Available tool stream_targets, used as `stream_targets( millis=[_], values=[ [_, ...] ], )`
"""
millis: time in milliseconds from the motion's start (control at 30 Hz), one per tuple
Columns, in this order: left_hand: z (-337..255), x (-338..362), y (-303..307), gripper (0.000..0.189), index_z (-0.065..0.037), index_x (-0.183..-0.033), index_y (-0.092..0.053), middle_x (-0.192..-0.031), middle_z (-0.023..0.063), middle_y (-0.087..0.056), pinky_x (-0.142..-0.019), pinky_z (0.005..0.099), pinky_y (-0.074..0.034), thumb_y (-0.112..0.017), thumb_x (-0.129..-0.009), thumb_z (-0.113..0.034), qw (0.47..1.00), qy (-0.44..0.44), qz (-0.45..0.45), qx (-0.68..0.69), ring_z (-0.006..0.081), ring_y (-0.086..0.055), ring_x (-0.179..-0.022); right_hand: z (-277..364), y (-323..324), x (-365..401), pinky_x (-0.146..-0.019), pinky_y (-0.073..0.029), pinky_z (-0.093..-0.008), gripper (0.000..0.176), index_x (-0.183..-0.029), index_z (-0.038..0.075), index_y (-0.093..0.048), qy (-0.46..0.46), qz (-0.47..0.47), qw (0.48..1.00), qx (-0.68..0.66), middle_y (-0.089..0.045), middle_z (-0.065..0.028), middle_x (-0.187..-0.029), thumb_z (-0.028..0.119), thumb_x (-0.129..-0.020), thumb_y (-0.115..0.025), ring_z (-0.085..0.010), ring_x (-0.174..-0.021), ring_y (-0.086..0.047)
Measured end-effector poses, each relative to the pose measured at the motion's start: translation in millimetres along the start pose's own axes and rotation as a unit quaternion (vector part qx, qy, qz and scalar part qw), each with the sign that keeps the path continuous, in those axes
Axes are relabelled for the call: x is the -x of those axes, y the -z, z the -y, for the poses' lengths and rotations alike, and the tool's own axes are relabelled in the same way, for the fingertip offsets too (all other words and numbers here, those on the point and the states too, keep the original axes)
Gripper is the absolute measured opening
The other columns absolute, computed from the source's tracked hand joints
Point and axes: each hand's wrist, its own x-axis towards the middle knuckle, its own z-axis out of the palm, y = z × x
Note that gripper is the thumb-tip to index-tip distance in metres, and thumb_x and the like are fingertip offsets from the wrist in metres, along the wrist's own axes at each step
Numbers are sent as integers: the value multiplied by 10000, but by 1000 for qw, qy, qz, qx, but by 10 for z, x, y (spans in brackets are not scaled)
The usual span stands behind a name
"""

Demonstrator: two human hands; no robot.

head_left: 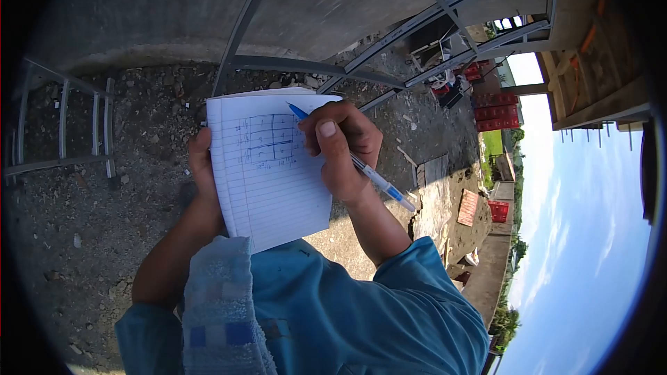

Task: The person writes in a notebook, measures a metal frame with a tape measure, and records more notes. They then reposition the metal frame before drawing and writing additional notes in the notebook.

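Note:
A lined notebook (278, 198) lies open in front of my chest, with a small grid and figures drawn in blue ink on its upper half. Gripping its left edge is my left hand (202, 167), thumb showing at the side and the other fingers hidden behind the pages. My right hand (344, 146) pinches a clear pen (385, 184) with a blue tip, held over the page. The blue tip is near the top of the drawn grid. A light towel (226, 305) hangs down over my blue shirt, close below the notebook.
Grey metal frames (306, 66) stand against the concrete wall (153, 14). A ladder-like metal frame (64, 118) is at the left. Rubble covers the ground (153, 111). Red crates (497, 112) are stacked farther off, near a wooden roof structure (597, 90).

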Motion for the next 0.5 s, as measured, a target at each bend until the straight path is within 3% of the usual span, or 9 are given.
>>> stream_targets(
  millis=[100, 233, 267, 367, 500],
  values=[
    [-130, 110, -189, 789, 50, -1254, -493, -1115, 239, -583, -841, 401, -515, -477, -781, -581, 996, 5, -45, -75, 302, -613, -989, 201, -154, -146, -642, -479, -235, 201, -1061, -36, -534, -99, -81, 985, -116, -637, -100, -892, 66, -892, -568, -96, -750, -591],
    [-209, 171, -203, 761, 64, -1249, -492, -1128, 248, -580, -863, 403, -510, -490, -762, -521, 992, 11, -50, -111, 302, -606, -1019, 119, -78, -182, -668, -484, -224, 149, -968, -14, -518, -20, -26, 997, -70, -620, -89, -857, -4, -851, -609, -80, -776, -593],
    [-213, 181, -200, 758, 66, -1246, -495, -1122, 249, -584, -870, 407, -509, -488, -763, -518, 992, 7, -46, -116, 302, -607, -1021, 150, -127, -201, -647, -481, -211, 151, -887, 4, -512, -22, -75, 993, -85, -610, -70, -805, 1, -820, -648, -72, -745, -589],
    [-218, 203, -213, 761, 70, -1247, -494, -1111, 249, -591, -889, 414, -505, -488, -760, -515, 993, 11, -29, -115, 306, -609, -1026, 233, -84, -240, -696, -473, -238, 131, -846, 19, -521, 17, -51, 998, 24, -604, -77, -752, -36, -794, -627, -87, -675, -566],
    [-235, 206, -122, 803, 69, -1281, -464, -1146, 251, -573, -907, 413, -498, -510, -735, -518, 993, 36, -21, -114, 319, -598, -1044, 169, -83, -226, -797, -500, -277, 143, -840, 20, -512, 21, -16, 1000, 14, -602, -85, -763, -39, -786, -630, -94, -702, -584]
  ],
)
